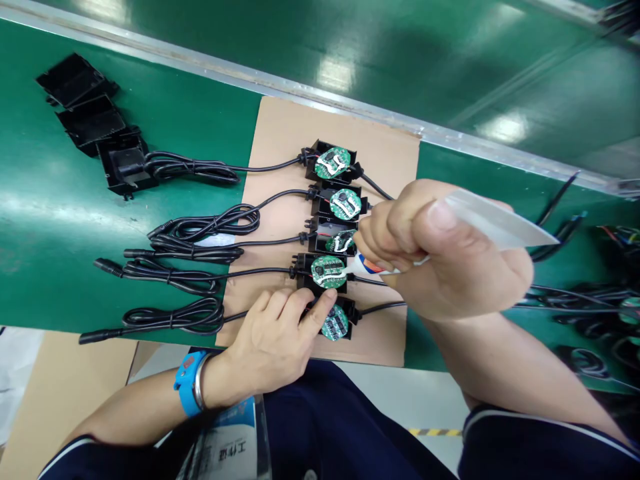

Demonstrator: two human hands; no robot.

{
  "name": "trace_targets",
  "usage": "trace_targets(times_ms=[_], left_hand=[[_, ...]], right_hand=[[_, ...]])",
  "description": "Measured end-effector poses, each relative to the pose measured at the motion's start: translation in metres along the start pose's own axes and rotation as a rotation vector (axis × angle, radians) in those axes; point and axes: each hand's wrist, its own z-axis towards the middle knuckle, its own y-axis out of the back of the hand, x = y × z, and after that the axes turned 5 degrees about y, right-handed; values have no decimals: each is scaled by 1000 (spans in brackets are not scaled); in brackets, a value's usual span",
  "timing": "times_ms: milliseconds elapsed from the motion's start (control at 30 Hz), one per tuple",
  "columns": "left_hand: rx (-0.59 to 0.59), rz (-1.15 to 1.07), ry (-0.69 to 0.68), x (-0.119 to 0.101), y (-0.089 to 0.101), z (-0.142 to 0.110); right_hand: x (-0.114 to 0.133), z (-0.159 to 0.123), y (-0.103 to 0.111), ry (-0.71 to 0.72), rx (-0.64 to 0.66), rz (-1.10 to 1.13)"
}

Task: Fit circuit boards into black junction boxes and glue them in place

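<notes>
My right hand (440, 247) is closed around a white glue tube (493, 217) with an orange and blue band near its nozzle. The nozzle tip touches a round green circuit board (327, 271), where a line of white paste lies. That board rests on an open black plastic case (305, 280). My left hand (275, 333) lies against the near side of this case, fingers apart, the index fingertip at the board's lower edge; its thumb is hidden. Nearest me, another circuit board (334, 323) shows no clear paste line. Boards farther away, such as the top one (333, 163), carry white paste.
The cases stand in a column on a cardboard sheet (285, 133) on the green table (200, 127). Bundled black cables (175, 277) stretch left. Three black cases (90, 120) sit at far left. More cables and boards (590, 313) lie right. A metal rail (210, 67) borders the back.
</notes>
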Motion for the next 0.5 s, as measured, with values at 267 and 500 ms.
trace_targets(times_ms=[267, 500], left_hand=[[6, 7, -4, 0, -1, -2], [17, -3, -3, 1, -1, -2]], right_hand=[[-4, 8, -6, 47, -6, -74], [-6, 8, -9, -25, 10, -119]])
